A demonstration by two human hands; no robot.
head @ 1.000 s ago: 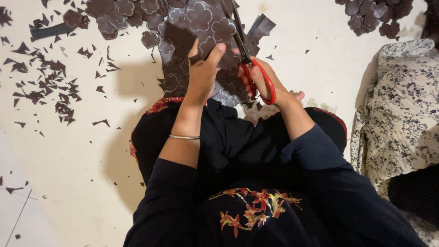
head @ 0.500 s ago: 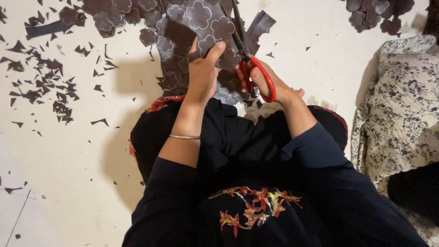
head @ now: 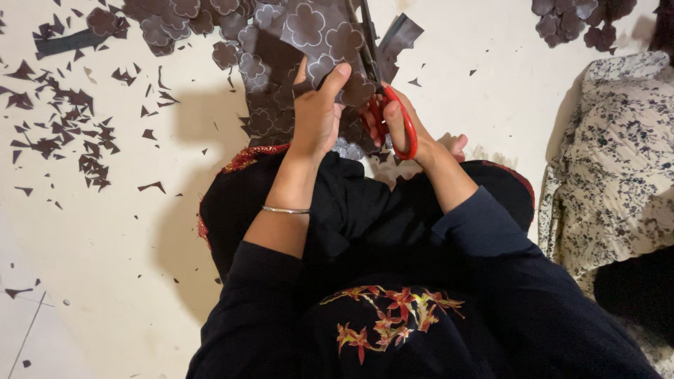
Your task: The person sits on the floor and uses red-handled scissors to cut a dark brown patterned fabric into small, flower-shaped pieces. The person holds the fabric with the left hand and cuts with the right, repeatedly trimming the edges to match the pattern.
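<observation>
Both hands closed: left hand [head: 317, 116] pinching the dark sheet [head: 309, 42], right hand [head: 404, 126] in red scissors [head: 393, 119] at its edge.

I see my left hand [head: 317, 116] pinching the dark sheet [head: 309, 42] of outlined flowers; just right of it my right hand [head: 407, 126] works red-handled scissors [head: 382, 105]. Scraps [head: 63, 133] litter the floor [head: 105, 245] left of the sheet.

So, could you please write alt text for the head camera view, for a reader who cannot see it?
A seated person's left hand holds a dark sheet marked with flower outlines, while the right hand cuts it with red-handled scissors. Dark scraps and cut-out flowers lie on the pale floor.
</observation>
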